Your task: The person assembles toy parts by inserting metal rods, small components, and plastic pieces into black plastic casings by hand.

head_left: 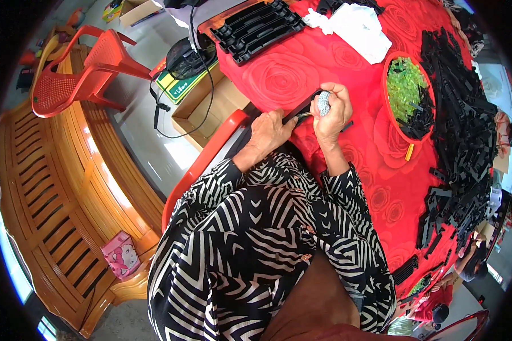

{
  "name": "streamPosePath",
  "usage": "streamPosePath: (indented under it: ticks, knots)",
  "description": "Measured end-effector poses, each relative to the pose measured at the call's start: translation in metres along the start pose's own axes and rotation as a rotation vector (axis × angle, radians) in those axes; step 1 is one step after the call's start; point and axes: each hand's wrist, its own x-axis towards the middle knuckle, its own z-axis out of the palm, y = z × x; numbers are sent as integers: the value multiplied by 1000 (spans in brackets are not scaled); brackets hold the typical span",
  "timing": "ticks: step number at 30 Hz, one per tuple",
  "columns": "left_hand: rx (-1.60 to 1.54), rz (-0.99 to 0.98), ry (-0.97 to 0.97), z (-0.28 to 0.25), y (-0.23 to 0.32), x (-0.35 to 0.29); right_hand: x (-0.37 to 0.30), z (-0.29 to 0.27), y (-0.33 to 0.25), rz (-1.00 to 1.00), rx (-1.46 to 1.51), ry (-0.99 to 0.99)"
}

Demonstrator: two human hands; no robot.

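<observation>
My left hand [269, 134] is closed on a black plastic strip [301, 104], which slants up toward my right hand. My right hand [332, 111] grips a hand tool with a grey wrapped handle [323, 103]. A thin metal shaft runs from it toward my left fingers, its tip hidden there, so I cannot tell the tool's exact kind. Both hands are just above the edge of a red rose-patterned tablecloth [273, 77]. Right of them stands an orange-red basin [390, 108] with yellow-green translucent pieces [407, 85] and small black parts [418, 122].
Loose black strips [458, 131] are heaped along the right side. Black slotted trays [259, 28] and a white plastic bag [361, 31] lie at the far side. To the left are a black fan [185, 59], a cardboard box [196, 116], a red chair [96, 65] and a wooden bench [45, 199]. Other people sit at right.
</observation>
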Motion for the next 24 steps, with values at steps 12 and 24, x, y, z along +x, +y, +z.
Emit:
streamPosePath:
  ticks: [12,24]
  knots:
    - [19,-76,-35,-4,5,2,-7,-2,3,-30,-112,-64]
    - [-52,-166,-95,-4,5,6,12,-4,-1,92,135,-58]
